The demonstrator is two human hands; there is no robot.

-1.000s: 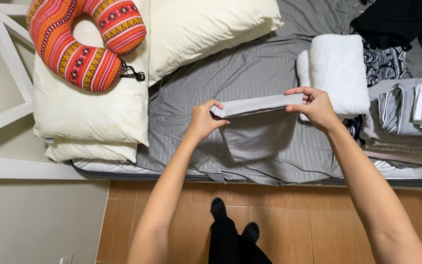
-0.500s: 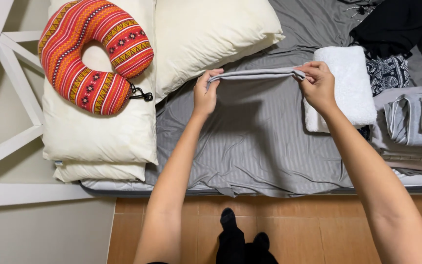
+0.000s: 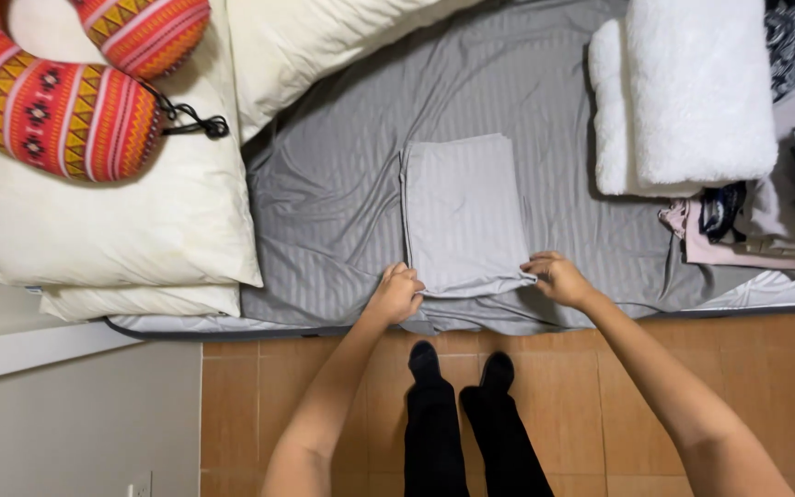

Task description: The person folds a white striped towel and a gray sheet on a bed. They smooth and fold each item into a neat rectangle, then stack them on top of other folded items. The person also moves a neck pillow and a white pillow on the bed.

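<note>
From the head cam, the grey folded cloth (image 3: 463, 213) is lying flat on the striped grey bedsheet (image 3: 333, 184), already down to a neat rectangle, so the folding looks mostly done and maybe one more fold is left. The left hand (image 3: 397, 294) pinches its near left corner and the right hand (image 3: 558, 278) pinches the near right corner, fingers curled closed on the edge. The white fluffy towel (image 3: 692, 92) and the clothes pile (image 3: 766, 221) get cut off at the right, so no idea what's in there.
</note>
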